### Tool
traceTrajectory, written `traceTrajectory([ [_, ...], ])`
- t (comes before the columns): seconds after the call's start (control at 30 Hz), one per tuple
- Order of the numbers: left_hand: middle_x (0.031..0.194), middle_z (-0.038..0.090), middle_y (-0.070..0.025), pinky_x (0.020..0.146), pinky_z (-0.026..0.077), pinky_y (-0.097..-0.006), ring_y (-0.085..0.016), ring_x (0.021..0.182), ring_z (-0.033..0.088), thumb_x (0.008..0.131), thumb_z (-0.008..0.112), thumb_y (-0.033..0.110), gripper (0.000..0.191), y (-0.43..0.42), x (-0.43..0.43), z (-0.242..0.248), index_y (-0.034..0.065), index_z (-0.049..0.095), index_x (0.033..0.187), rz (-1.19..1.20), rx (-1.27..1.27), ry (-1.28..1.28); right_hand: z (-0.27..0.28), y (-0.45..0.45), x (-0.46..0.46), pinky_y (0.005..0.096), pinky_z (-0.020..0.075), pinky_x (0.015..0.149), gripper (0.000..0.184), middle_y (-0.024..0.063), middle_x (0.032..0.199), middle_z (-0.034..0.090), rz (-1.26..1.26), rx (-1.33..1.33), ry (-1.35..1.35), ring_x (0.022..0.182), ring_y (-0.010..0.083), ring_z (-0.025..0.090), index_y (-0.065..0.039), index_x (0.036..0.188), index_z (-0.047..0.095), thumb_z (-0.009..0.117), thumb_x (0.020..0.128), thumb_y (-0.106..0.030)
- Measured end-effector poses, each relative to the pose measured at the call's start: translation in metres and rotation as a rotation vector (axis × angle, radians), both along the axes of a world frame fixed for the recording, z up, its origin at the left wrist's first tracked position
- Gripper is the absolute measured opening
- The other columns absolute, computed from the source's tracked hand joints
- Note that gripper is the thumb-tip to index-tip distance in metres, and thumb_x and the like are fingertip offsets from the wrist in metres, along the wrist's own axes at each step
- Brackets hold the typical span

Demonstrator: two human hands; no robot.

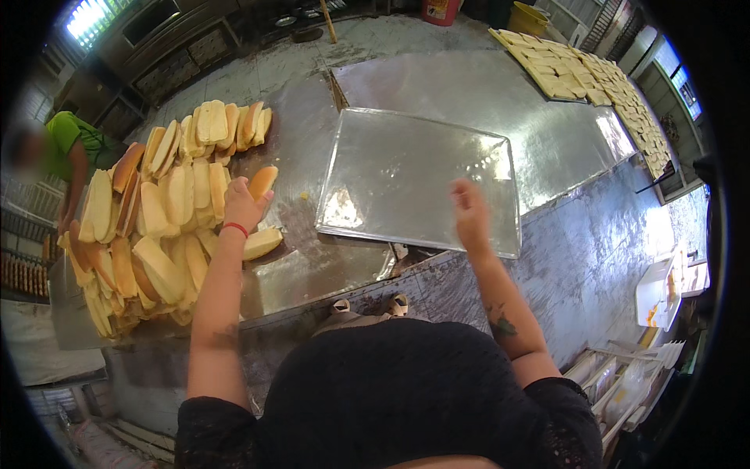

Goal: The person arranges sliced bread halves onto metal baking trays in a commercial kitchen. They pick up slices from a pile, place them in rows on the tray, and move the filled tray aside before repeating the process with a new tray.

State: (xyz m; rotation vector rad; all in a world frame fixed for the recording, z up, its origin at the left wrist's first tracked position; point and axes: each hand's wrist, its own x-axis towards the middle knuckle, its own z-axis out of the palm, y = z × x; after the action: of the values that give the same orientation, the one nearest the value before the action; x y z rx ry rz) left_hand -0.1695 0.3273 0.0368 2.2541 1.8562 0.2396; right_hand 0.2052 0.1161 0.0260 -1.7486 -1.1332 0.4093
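Observation:
My left hand [245, 202], with a red band at the wrist, holds a long bread roll [263, 183] with a browned crust. It is at the right edge of a large pile of long bread rolls [155, 211] heaped on the metal table [299, 269]. Another roll [262, 243] lies just below that hand. In front of me a bare rectangular metal baking tray [404, 176] rests on the table. My right hand [469, 202] is over the tray's right part, blurred and with its fingers curled; I cannot tell whether it touches the tray or holds anything.
Flat pale bread or dough pieces [556, 70] cover trays at the far right. At the left a person in a green shirt [73, 138] stands by the pile. A red bucket [440, 10] and a yellow tub [527, 19] are beyond the table; a white crate [656, 293] is at right.

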Motion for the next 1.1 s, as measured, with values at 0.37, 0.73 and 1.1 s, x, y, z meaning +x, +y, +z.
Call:
traceTrajectory([
  [0.37,0.115,0.053,-0.0224,0.088,0.044,-0.0405,-0.037,0.097,0.056,0.077,0.064,0.031,0.073,0.059,-0.033,-0.062,0.0014,0.026,0.132,-0.020,-0.216,-0.288,-0.037,0.086,-0.281,0.0428,0.0356,0.095,0.041,0.0115,0.116,0.057,0.576,0.262,-0.793,0.113,0.0289,0.047,-0.012,0.120,0.054,0.054,0.079,-0.015],
  [0.73,0.088,0.060,-0.0087,0.064,0.050,-0.0276,-0.015,0.076,0.060,0.085,0.061,0.026,0.027,0.082,0.031,-0.015,0.0051,0.054,0.101,-0.139,-1.026,-1.298,-0.016,0.069,-0.244,0.0377,0.0458,0.080,0.061,0.0139,0.097,0.051,0.537,-0.181,-0.163,0.088,0.0311,0.053,-0.025,0.127,0.050,0.065,0.068,-0.020],
  [1.1,0.104,0.057,-0.0263,0.084,0.045,-0.0438,-0.038,0.098,0.056,0.084,0.057,0.027,0.042,0.119,0.203,-0.072,-0.0051,0.050,0.111,-0.312,-0.154,-0.454,-0.066,0.171,-0.052,0.0441,0.0310,0.098,0.054,0.0229,0.122,0.034,-0.168,-0.164,-0.321,0.115,0.0393,0.034,-0.005,0.125,0.048,0.059,0.072,-0.013],
])
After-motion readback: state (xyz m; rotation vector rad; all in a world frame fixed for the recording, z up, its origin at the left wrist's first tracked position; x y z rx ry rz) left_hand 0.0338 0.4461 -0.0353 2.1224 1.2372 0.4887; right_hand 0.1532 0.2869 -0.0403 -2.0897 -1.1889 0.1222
